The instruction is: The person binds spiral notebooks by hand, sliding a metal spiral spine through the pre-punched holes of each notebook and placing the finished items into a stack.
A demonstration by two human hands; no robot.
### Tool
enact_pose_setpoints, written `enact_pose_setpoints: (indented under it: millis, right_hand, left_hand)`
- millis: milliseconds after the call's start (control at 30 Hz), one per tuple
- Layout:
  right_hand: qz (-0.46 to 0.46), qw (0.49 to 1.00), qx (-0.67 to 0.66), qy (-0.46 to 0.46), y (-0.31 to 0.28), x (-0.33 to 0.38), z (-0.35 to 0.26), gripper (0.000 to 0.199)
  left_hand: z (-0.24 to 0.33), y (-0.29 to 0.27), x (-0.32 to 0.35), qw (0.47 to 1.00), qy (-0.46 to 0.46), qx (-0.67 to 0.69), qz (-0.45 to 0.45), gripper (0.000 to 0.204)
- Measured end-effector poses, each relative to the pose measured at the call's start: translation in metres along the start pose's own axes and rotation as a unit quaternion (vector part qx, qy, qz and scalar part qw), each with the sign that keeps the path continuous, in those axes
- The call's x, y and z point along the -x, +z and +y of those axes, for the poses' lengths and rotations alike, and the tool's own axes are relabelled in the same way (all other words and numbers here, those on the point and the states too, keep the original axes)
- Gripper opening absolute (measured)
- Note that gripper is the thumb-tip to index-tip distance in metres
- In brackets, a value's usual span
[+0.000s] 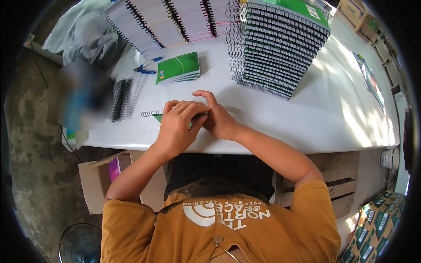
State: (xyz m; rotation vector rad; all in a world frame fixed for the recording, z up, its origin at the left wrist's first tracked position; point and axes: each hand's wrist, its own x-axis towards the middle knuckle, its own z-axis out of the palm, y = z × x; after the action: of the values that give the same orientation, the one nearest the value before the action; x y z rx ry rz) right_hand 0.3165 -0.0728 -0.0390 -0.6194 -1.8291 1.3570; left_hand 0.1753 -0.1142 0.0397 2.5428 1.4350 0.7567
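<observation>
A small green-covered notebook [158,118] lies mostly hidden under my hands at the near side of the white table. From its left end sticks out a wire spiral [150,114]. My left hand [180,125] is closed over the notebook, fingers bent and thumb toward its right end. Pressed against that same end is my right hand [220,120], one finger pointing up and away, the others curled at the notebook's edge. Beyond them sits a short stack of green notebooks [179,68]. Blue-handled pliers [147,71] rest left of that stack.
Dark wire spirals [121,100] lie bundled on the left of the table [280,127]. A tall stack of spiral-bound notebooks [280,50] rises at the back right, beside more bound books [169,22]. Plastic bags [90,37] fill the far left. An open cardboard box [95,184] stands below.
</observation>
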Motion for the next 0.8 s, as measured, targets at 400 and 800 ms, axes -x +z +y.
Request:
enact_pose_setpoints:
  millis: [400, 800]
  right_hand:
    - [0.067, 0.994, 0.083, -0.028, -0.024, 0.004, -0.056, 0.058]
    - [0.328, 0.877, 0.228, -0.267, -0.205, 0.01, -0.143, 0.018]
  left_hand:
    - [0.03, -0.059, -0.044, 0.996, 0.006, -0.057, 0.068, 0.028]
    - [0.035, -0.02, -0.199, 0.932, 0.229, 0.121, 0.255, 0.022]
